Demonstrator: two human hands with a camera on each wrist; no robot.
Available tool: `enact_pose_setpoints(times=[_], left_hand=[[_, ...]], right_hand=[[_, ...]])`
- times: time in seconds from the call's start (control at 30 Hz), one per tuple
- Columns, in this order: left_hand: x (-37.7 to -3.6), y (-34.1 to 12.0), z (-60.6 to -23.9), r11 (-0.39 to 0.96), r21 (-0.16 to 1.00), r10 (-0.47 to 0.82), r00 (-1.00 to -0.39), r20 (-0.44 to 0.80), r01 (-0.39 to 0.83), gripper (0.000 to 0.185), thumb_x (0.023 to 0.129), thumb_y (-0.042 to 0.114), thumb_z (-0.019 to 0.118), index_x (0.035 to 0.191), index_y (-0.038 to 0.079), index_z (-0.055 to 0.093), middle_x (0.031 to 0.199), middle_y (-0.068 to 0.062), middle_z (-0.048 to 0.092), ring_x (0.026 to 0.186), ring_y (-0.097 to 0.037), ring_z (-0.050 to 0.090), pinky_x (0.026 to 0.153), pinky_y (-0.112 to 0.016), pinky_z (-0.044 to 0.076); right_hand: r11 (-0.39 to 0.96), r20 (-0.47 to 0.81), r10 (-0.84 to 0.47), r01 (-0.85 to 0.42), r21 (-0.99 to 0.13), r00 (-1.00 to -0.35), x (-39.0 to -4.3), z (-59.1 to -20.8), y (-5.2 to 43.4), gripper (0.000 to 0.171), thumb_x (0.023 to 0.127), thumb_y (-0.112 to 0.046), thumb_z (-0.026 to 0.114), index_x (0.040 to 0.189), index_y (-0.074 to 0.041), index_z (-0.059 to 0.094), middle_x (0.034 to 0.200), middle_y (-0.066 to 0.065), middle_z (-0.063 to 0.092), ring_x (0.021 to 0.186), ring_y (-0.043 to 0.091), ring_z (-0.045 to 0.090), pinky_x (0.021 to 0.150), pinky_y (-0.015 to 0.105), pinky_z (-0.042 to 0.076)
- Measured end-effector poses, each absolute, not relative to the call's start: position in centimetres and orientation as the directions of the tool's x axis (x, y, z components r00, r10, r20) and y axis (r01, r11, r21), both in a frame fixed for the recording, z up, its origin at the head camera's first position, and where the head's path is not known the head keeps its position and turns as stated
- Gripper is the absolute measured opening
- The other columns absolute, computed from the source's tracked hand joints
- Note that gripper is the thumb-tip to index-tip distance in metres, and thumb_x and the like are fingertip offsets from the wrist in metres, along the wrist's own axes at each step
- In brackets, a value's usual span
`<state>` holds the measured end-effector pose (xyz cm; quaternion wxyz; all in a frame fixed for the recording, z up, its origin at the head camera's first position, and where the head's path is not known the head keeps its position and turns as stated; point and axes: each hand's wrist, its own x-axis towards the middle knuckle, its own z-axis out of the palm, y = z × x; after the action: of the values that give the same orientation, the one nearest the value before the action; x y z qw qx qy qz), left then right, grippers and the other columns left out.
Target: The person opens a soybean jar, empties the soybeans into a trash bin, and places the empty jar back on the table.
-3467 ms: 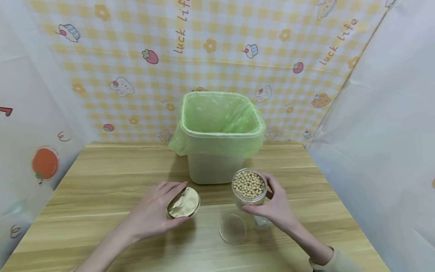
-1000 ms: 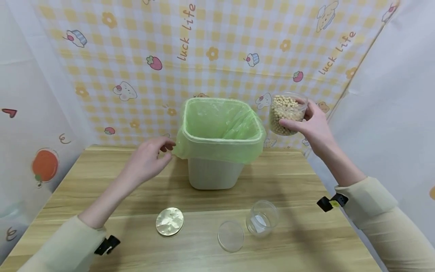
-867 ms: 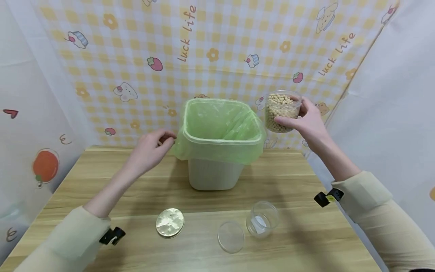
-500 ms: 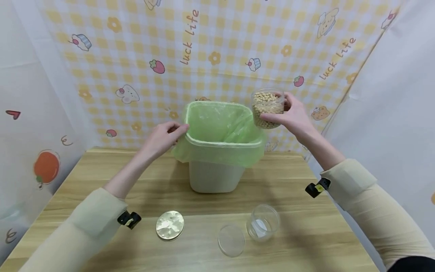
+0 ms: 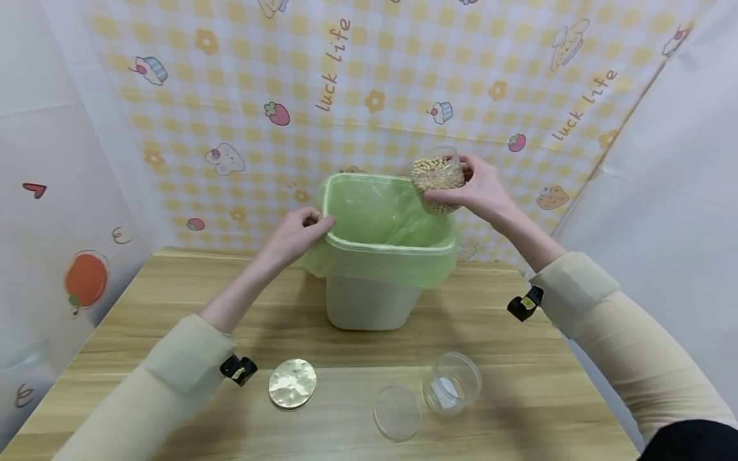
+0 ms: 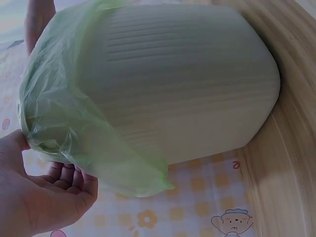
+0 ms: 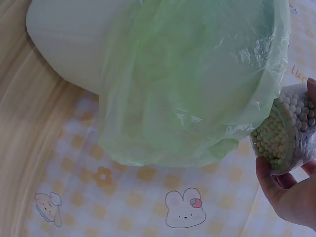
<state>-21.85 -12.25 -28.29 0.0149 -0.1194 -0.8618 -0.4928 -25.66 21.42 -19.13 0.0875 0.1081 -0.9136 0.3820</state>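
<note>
The right hand (image 5: 483,192) grips the jar (image 5: 438,180) of beans, fingers and thumb curled round its clear wall; the jar sits right of centre in the head view, tipped over the bin's (image 5: 375,301) far right corner; the left hand (image 5: 300,232) pinches the liner (image 5: 377,269) at the bin's left rim.

Risks, as I judge them: the jar's mouth hangs close to the rim, so beans could spill past it onto the table (image 5: 173,307); smooth plastic could slip in the hand; the thin liner could slide off where it is pulled; a light bin could shift.

The beans are small, round and pale; the jar is cylindrical; the liner is filmy, green and crinkled; the bin is matt, off-white, with rounded corners; the table is wood-grained.
</note>
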Motion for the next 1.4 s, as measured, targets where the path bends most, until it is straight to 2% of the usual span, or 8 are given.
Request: enact_pose_setpoints(times=[0.2, 0.47, 0.7, 1.4], left_hand=[[-21.9, -12.2, -28.6, 0.458, 0.863, 0.188, -0.972, 0.142, 0.214, 0.036, 0.101, 0.042, 0.057, 0.103, 0.007, 0.060, 0.088, -0.001, 0.056, 0.081, -0.017, 0.051, 0.073, -0.028, 0.043], [-22.0, -12.1, -28.8, 0.415, 0.885, 0.199, -0.970, 0.139, 0.212, 0.034, 0.102, 0.041, 0.056, 0.104, 0.007, 0.060, 0.089, -0.001, 0.055, 0.083, -0.017, 0.051, 0.075, -0.028, 0.044], [-22.0, -12.0, -28.9, 0.424, 0.880, 0.197, -0.970, 0.141, 0.214, 0.036, 0.102, 0.041, 0.056, 0.105, 0.006, 0.060, 0.092, -0.003, 0.056, 0.083, -0.017, 0.051, 0.076, -0.029, 0.044], [-21.9, -12.1, -28.9, 0.432, 0.879, 0.184, -0.974, 0.134, 0.202, 0.036, 0.101, 0.044, 0.055, 0.103, 0.009, 0.060, 0.089, -0.002, 0.054, 0.082, -0.020, 0.051, 0.075, -0.031, 0.043]], right_hand=[[0.718, 0.247, -0.184, -0.302, -0.627, -0.951, -26.4, -18.8, 20.2, 0.085, 0.077, -0.038, 0.089, 0.148, -0.015, 0.049, 0.138, 0.012, 0.061, 0.118, 0.024, 0.060, 0.098, 0.037, 0.048], [0.784, 0.245, -0.216, -0.318, -0.533, -0.945, -26.6, -18.4, 19.3, 0.087, 0.073, -0.043, 0.091, 0.146, -0.016, 0.052, 0.131, 0.013, 0.066, 0.116, 0.026, 0.062, 0.099, 0.044, 0.049], [0.816, 0.232, -0.238, -0.324, -0.478, -0.943, -26.7, -18.2, 18.8, 0.094, 0.074, -0.044, 0.091, 0.151, -0.015, 0.047, 0.134, 0.016, 0.065, 0.119, 0.028, 0.061, 0.102, 0.048, 0.048], [0.839, 0.257, -0.304, -0.386, -0.384, -0.917, -27.3, -18.3, 18.3, 0.091, 0.073, -0.037, 0.091, 0.150, -0.013, 0.050, 0.131, 0.017, 0.066, 0.115, 0.030, 0.061, 0.096, 0.048, 0.048]])
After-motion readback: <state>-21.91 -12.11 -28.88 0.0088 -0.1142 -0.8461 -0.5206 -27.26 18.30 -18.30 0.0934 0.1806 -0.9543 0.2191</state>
